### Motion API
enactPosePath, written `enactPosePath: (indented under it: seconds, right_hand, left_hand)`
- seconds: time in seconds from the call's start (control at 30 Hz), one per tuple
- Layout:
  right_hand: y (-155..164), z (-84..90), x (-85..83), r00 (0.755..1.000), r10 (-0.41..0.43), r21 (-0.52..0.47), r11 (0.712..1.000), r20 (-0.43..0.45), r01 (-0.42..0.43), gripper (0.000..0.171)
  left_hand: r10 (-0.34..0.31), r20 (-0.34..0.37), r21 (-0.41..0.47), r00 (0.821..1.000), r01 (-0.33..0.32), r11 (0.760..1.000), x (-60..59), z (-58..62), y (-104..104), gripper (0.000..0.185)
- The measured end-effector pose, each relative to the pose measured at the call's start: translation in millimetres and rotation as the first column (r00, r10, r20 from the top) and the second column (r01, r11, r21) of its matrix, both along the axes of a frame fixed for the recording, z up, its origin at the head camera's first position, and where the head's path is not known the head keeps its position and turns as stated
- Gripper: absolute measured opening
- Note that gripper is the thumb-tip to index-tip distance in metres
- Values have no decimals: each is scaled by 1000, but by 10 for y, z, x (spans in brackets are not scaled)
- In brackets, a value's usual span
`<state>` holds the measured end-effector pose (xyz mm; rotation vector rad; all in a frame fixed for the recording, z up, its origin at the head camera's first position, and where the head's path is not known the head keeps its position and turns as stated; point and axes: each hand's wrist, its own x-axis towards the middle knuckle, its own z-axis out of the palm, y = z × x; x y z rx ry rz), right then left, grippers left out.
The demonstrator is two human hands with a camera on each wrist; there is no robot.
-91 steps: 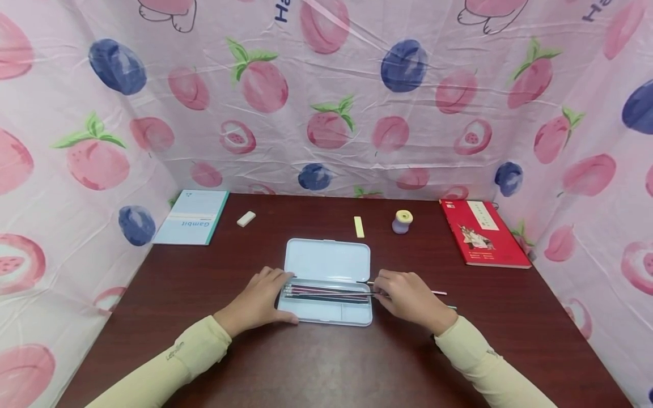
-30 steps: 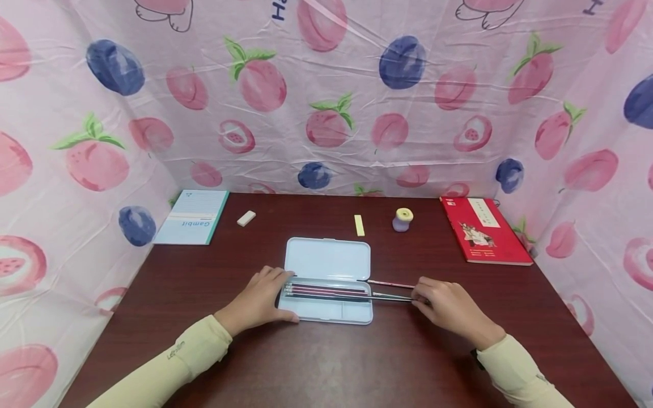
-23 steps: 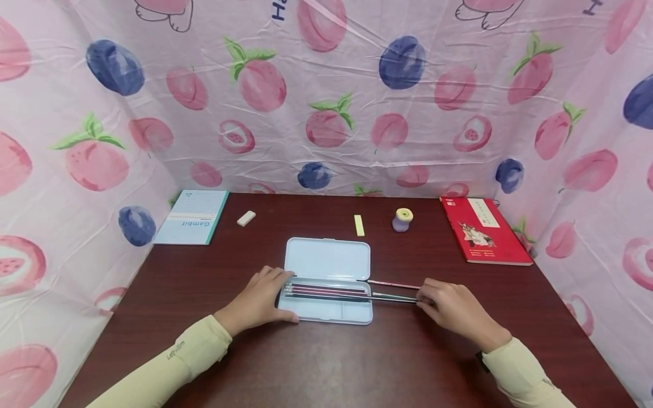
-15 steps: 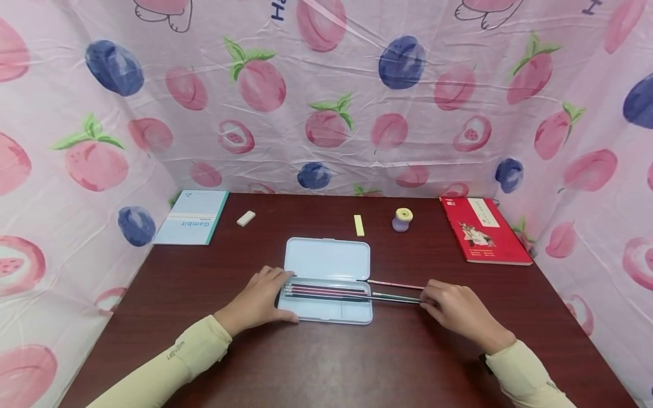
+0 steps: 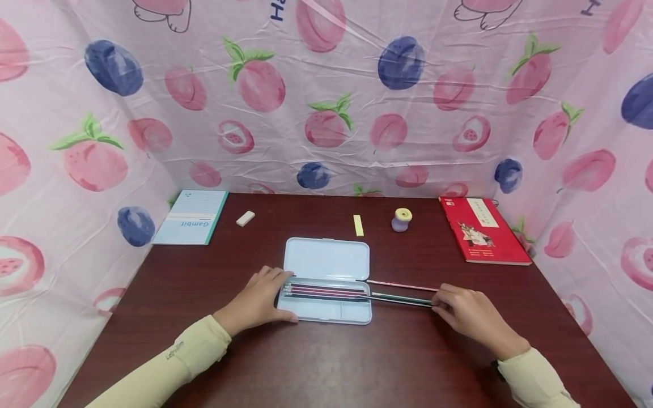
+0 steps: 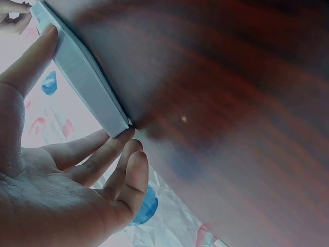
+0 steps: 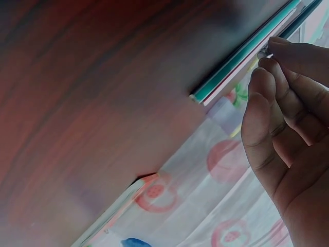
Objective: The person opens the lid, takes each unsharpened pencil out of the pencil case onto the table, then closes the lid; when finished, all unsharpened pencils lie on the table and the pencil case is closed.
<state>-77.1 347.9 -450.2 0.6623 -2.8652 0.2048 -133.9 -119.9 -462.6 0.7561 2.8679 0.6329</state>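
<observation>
A light blue pencil case (image 5: 326,259) lies open on the table with several pencils (image 5: 326,292) in its rear compartment. My left hand (image 5: 260,300) holds its left end, thumb at the front edge and fingers at the back; the left wrist view shows the hand (image 6: 77,170) spanning the case (image 6: 82,72). Right of the case, my right hand (image 5: 469,317) pinches the end of a dark pencil (image 7: 300,21) between thumb and fingertips. The pencil's other end is over the case's right edge. A pink pencil (image 5: 403,285) and a green pencil (image 7: 241,54) lie beside it on the table.
At the back are a white eraser (image 5: 245,218), a yellow strip (image 5: 359,225) and a small yellow-and-purple container (image 5: 402,220). A blue notebook (image 5: 191,218) lies at left and a red book (image 5: 484,232) at right. Patterned cloth surrounds the table.
My right hand has moved right from the case's right edge, drawing the dark pencil most of the way out of the compartment. The left hand and case have stayed in place.
</observation>
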Motion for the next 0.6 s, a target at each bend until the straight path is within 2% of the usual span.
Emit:
enactPosePath:
  seconds: [0.43, 0.6]
  right_hand:
    - [150, -21, 59, 999, -6, 17, 1000, -38, 7, 30]
    - [210, -26, 78, 999, -27, 31, 999, -26, 28, 30]
  left_hand:
    - [-16, -28, -4, 999, 16, 1000, 2, 17, -5, 98]
    - [-19, -25, -3, 1000, 19, 1000, 0, 13, -3, 99]
